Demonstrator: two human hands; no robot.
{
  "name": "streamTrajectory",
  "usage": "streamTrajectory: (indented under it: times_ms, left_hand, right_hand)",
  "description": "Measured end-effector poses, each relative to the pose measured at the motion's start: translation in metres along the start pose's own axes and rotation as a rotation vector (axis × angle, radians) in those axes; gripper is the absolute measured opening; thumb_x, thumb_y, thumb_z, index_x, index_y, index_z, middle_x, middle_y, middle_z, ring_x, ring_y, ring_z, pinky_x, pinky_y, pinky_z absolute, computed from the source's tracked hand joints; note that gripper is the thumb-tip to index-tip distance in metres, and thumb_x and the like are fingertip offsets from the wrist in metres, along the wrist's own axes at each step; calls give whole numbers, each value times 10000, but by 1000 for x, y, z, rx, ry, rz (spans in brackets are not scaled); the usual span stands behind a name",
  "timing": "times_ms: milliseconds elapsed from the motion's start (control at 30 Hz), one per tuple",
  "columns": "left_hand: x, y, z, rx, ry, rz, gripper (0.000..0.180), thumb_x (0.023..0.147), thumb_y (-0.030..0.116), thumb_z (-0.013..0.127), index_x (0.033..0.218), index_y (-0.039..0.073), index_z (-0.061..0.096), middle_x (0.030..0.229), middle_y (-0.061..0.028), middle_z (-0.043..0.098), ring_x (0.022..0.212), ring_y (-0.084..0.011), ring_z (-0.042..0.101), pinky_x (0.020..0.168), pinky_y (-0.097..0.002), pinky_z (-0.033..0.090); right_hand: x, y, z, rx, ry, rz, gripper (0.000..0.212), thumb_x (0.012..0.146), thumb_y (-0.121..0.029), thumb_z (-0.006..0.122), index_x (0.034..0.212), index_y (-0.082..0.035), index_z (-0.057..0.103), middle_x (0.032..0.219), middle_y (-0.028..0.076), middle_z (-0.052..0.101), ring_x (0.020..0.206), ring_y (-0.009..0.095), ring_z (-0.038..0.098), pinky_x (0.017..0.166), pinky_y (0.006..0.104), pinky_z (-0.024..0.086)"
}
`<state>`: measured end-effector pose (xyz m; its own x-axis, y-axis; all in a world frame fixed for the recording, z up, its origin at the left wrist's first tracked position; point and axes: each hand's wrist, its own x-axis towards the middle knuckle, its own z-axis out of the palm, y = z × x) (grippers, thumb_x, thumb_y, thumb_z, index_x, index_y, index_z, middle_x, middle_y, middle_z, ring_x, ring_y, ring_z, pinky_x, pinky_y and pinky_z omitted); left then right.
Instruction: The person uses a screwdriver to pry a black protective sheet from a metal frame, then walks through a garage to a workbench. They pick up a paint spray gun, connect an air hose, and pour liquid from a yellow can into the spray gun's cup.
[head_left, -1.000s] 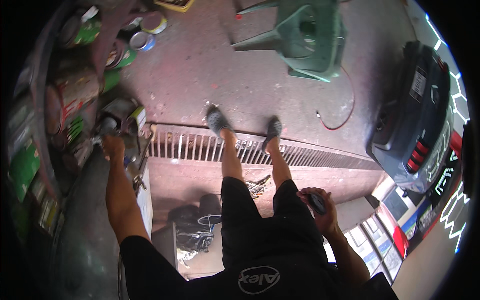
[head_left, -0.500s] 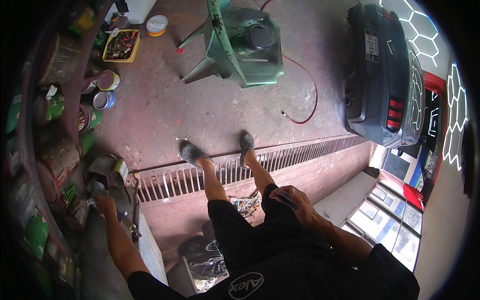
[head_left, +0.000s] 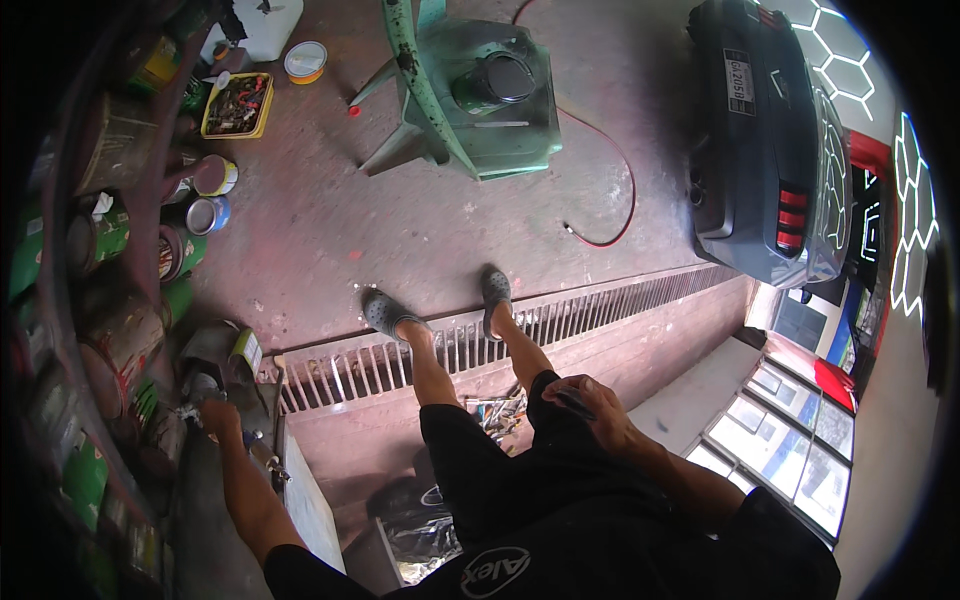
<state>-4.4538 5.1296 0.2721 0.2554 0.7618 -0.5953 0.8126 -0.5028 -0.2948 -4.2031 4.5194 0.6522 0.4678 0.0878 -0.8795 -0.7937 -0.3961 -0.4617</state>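
Note:
My left hand (head_left: 219,418) reaches down over the grey bench at the left, its fingers bent and mostly in shadow. They close around something pale and greyish that I cannot make out, beside a grey cup-like container (head_left: 203,384). Metal fittings (head_left: 268,460) sit at the bench edge near that wrist. Above my right thigh, my right hand (head_left: 600,408) is closed on a dark, thin, flat object (head_left: 574,401), whose kind does not show.
Paint cans (head_left: 100,230) crowd the left shelf. A green plastic chair (head_left: 520,135) bears an open can (head_left: 508,78). A red hose (head_left: 628,190) curves over the floor. A floor grating (head_left: 460,345) lies by my feet; a grey car (head_left: 750,170) stands right.
The view has shifted slightly, so the chair and car appear a little further left. Both hands stay in nearly the same places, and the right still holds the dark flat object.

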Motion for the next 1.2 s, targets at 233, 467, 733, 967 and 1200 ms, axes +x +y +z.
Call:
streamTrajectory:
  times_ms: [233, 467, 733, 967, 1200]
  left_hand:
    - [-21, 24, -45, 9, -92, -141, 336, 874, 154, 749, 1173, 3, 728, 1232, -270, 704, 1128, -455, 709, 893, -566, 617]
    - [-17, 12, -30, -58, -105, -153, 440, 930, 136, 668, 1284, -99, 557, 1272, -301, 663, 1143, -464, 698, 952, -525, 595]
    - [-32, 23, -43, -62, -38, -134, 487, 928, 135, 661, 1272, -175, 512, 1225, -319, 677, 1095, -465, 717, 920, -531, 604]
    - [-34, 23, -43, -43, -33, -129, 489, 935, 144, 644, 1272, -182, 505, 1205, -322, 685, 1080, -460, 724, 908, -532, 608]
    - [-26, 14, -31, -23, 0, -117, 467, 932, 151, 647, 1248, -173, 530, 1192, -323, 692, 1076, -454, 727, 901, -526, 611]
  right_hand:
    - [5, 15, -6, 3, 2, -81, 683, 1126, -542, 277, 1276, 40, 602, 1245, 183, 677, 1231, 262, 638, 1122, 404, 451]
    - [5, 15, -9, 44, -17, -41, 657, 1126, -543, 258, 1286, 13, 569, 1283, 189, 638, 1260, 326, 630, 1133, 435, 452]
    - [7, 18, -13, 47, -19, -41, 662, 1120, -562, 272, 1274, 8, 573, 1290, 194, 634, 1267, 332, 625, 1143, 440, 440]
    - [8, 14, -12, 43, -31, -63, 647, 1119, -559, 287, 1270, 1, 574, 1291, 195, 635, 1277, 333, 618, 1143, 453, 430]
    - [9, 13, -12, 50, -32, -61, 647, 1121, -551, 275, 1271, 4, 572, 1290, 197, 637, 1280, 337, 615, 1152, 464, 422]
